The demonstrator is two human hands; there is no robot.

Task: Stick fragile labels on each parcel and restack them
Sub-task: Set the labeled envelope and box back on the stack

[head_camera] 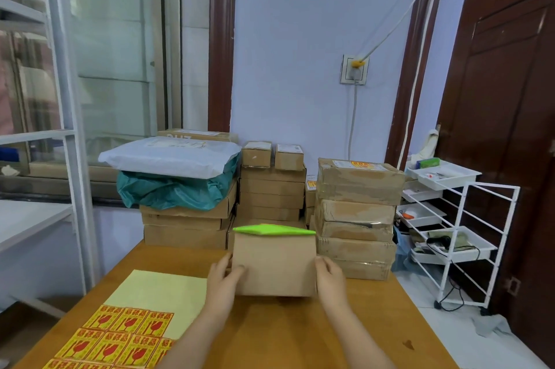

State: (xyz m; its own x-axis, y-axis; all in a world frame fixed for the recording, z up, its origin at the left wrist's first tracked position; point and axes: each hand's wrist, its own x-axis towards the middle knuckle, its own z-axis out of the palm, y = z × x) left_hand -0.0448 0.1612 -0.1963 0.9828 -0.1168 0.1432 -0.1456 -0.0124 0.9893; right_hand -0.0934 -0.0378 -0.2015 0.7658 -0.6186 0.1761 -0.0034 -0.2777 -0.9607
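Observation:
A brown cardboard parcel (pixel 274 266) with a bright green top stands on the wooden table (pixel 288 335) in front of me. My left hand (pixel 222 281) grips its left side with the thumb on the front face. My right hand (pixel 330 281) grips its right side. A pale yellow sheet of red-and-yellow fragile labels (pixel 120 335) lies at the near left of the table, with its upper part peeled bare. Stacks of brown parcels (pixel 356 215) fill the far end of the table.
A white mailer bag (pixel 171 155) and a teal bag (pixel 171 188) lie on the left parcel stack. A white wire trolley with trays (pixel 450 236) stands to the right, by a dark wooden door (pixel 504 128). A white metal shelf frame (pixel 69 158) is on the left.

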